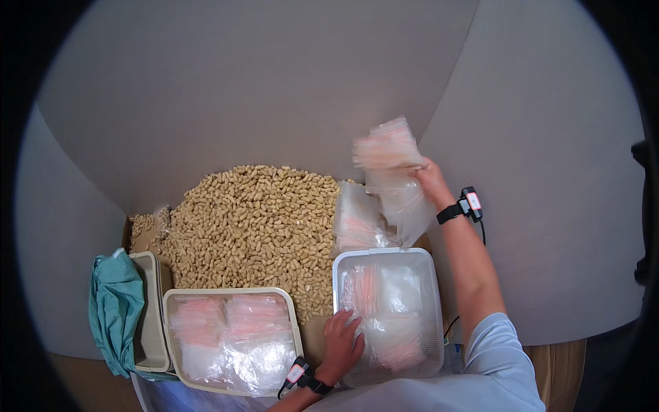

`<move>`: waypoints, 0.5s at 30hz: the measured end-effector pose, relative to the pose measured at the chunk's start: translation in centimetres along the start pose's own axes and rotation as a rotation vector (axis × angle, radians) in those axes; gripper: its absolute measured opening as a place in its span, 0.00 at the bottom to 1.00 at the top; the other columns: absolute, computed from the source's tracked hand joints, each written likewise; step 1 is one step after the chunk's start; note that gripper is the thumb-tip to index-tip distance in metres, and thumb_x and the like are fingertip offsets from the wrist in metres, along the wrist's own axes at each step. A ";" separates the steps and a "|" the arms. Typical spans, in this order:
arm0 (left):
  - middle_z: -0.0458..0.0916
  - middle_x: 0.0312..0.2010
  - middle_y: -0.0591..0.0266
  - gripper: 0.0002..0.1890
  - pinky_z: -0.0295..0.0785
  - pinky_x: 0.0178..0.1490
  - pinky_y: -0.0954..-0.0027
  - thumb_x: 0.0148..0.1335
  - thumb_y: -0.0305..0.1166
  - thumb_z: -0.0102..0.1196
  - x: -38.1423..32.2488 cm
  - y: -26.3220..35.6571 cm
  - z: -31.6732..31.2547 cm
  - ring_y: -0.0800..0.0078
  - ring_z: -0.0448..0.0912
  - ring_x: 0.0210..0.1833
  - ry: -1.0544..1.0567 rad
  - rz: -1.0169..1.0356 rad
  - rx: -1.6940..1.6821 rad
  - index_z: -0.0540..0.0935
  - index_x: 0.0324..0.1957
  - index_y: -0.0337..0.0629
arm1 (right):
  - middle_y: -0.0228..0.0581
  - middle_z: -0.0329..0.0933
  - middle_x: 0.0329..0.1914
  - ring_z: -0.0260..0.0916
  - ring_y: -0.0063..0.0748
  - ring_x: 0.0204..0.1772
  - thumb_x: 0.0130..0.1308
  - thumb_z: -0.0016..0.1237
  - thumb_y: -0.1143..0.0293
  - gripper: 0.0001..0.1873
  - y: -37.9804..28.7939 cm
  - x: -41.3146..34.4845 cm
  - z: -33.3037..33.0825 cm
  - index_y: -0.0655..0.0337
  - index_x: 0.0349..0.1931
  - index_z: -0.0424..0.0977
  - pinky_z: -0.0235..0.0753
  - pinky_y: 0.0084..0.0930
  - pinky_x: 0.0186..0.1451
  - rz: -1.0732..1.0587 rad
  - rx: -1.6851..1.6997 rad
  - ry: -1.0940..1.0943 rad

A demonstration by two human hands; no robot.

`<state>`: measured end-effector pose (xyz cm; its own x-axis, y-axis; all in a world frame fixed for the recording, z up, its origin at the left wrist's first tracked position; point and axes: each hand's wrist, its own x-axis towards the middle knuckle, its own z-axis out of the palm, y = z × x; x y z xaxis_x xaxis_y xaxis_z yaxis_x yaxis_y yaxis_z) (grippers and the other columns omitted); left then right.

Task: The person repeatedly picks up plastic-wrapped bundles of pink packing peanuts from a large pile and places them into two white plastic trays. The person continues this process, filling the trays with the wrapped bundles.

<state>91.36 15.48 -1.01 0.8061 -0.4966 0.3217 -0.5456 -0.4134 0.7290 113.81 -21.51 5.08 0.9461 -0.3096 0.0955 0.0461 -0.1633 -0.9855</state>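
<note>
My right hand [432, 180] grips a stack of clear plastic zip bags [392, 147] with reddish strips, raised beyond the white basket; the stack is somewhat blurred. Under and beside it lie more clear bags [359, 213] at the right side of a large heap of unshelled peanuts [257, 226]. My left hand [342, 337] rests with spread fingers at the left rim of the white plastic basket [378, 252], holding nothing that shows. Stacks of zip bags [399, 293] fill that basket. A beige basket [231, 291] left of my left hand holds more such bags [255, 345].
Nested beige bins [152, 309] stand at the left, with green cloth [117, 309] draped over their side. A clear bag [162, 221] lies at the heap's left edge. Tall grey panels [257, 92] enclose the back and sides. Cardboard [315, 335] shows between the baskets.
</note>
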 end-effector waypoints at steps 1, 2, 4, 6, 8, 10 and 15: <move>0.68 0.54 0.47 0.23 0.54 0.63 0.48 0.51 0.30 0.56 0.4 0.8 -1.2 0.50 0.63 0.62 0.032 -0.015 -0.009 0.73 0.51 0.38 | 0.37 0.75 0.49 0.72 0.27 0.50 0.55 0.45 0.82 0.20 -1.7 -0.5 0.3 0.67 0.51 0.72 0.71 0.25 0.53 0.002 0.056 -0.071; 0.66 0.56 0.45 0.25 0.53 0.64 0.48 0.52 0.31 0.57 1.0 1.5 -2.4 0.49 0.62 0.63 0.069 -0.032 -0.022 0.71 0.54 0.38 | 0.38 0.75 0.49 0.72 0.27 0.51 0.55 0.45 0.82 0.21 -3.4 -1.1 0.8 0.68 0.52 0.71 0.71 0.25 0.54 0.023 0.102 -0.125; 0.64 0.59 0.44 0.30 0.52 0.66 0.48 0.52 0.33 0.58 2.4 2.1 -5.5 0.48 0.60 0.65 0.209 0.002 0.000 0.66 0.58 0.37 | 0.39 0.74 0.52 0.71 0.27 0.53 0.55 0.47 0.81 0.24 -6.8 -2.7 1.7 0.68 0.55 0.69 0.69 0.24 0.57 0.005 0.187 -0.307; 0.62 0.61 0.44 0.33 0.51 0.67 0.49 0.55 0.36 0.57 4.1 1.8 -8.4 0.49 0.58 0.67 0.360 0.008 -0.031 0.62 0.61 0.36 | 0.40 0.74 0.53 0.71 0.28 0.53 0.54 0.48 0.81 0.25 -9.6 -4.2 3.4 0.69 0.56 0.68 0.69 0.25 0.58 0.052 0.106 -0.381; 0.62 0.61 0.45 0.32 0.53 0.67 0.51 0.59 0.39 0.53 5.6 1.0 -10.8 0.52 0.58 0.67 0.438 -0.119 -0.369 0.60 0.62 0.36 | 0.41 0.73 0.54 0.70 0.28 0.54 0.54 0.48 0.82 0.25 -11.8 -5.8 5.3 0.69 0.56 0.68 0.69 0.25 0.58 0.072 0.174 -0.549; 0.63 0.61 0.47 0.30 0.55 0.66 0.53 0.63 0.43 0.47 7.2 -0.5 -12.1 0.54 0.59 0.66 0.428 -0.358 -0.967 0.60 0.63 0.36 | 0.42 0.72 0.55 0.70 0.28 0.55 0.53 0.47 0.82 0.26 -13.0 -7.8 7.2 0.70 0.56 0.67 0.68 0.24 0.59 0.128 0.350 -0.750; 0.68 0.59 0.55 0.31 0.63 0.63 0.53 0.66 0.53 0.42 7.7 -1.7 -10.0 0.59 0.67 0.61 0.249 -0.707 -1.644 0.64 0.62 0.42 | 0.40 0.73 0.52 0.70 0.24 0.52 0.55 0.51 0.78 0.25 -12.1 -10.8 11.2 0.70 0.55 0.67 0.69 0.23 0.57 -0.068 0.106 -1.133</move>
<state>100.81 20.00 6.27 0.8572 -0.4028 -0.3209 0.5143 0.7012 0.4937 106.67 -5.71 14.44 0.6836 0.7296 0.0207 0.0843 -0.0508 -0.9951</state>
